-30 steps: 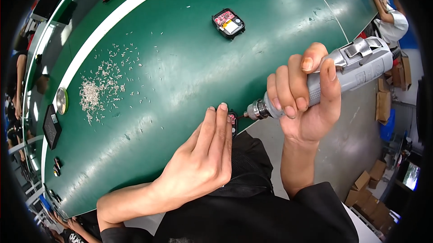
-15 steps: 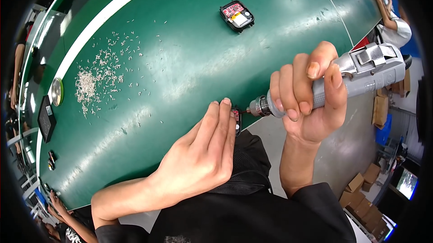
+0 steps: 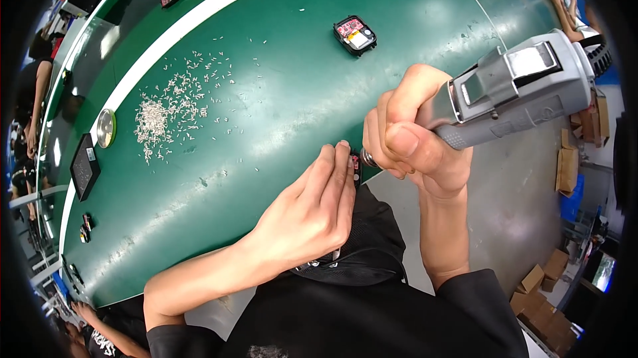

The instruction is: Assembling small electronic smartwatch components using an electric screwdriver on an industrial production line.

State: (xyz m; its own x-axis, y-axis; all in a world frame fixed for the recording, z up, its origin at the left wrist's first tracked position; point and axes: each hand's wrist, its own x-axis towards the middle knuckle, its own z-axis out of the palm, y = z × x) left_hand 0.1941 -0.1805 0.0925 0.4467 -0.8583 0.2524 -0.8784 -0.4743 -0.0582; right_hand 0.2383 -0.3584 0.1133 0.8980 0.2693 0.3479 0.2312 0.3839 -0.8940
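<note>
Black casing with a red board (image 3: 357,169), right at the bench (image 3: 279,105) edge, and only a sliver shows past your fingers! Your left hand (image 3: 309,215) comes in from eight o'clock, palm down, fingers straight and together, covering the casing's near side; whether they press it, you can't tell from here. Right hand (image 3: 425,138) at two o'clock, fingers curled firmly round the front of a grey power driver (image 3: 525,102), grip well filled, forearm rising from six o'clock, the tool's tail out toward two. Metal nose (image 3: 367,158) just beside the casing, bit hidden! It looks like the fastening step, and the next move seems to call for a square tip and a steady casing. Farther out, a second casing (image 3: 355,35) lies uncovered at twelve; loose screws (image 3: 153,122) scatter between nine and ten, with a round tin (image 3: 106,128) and black box (image 3: 85,167) beyond at nine.
</note>
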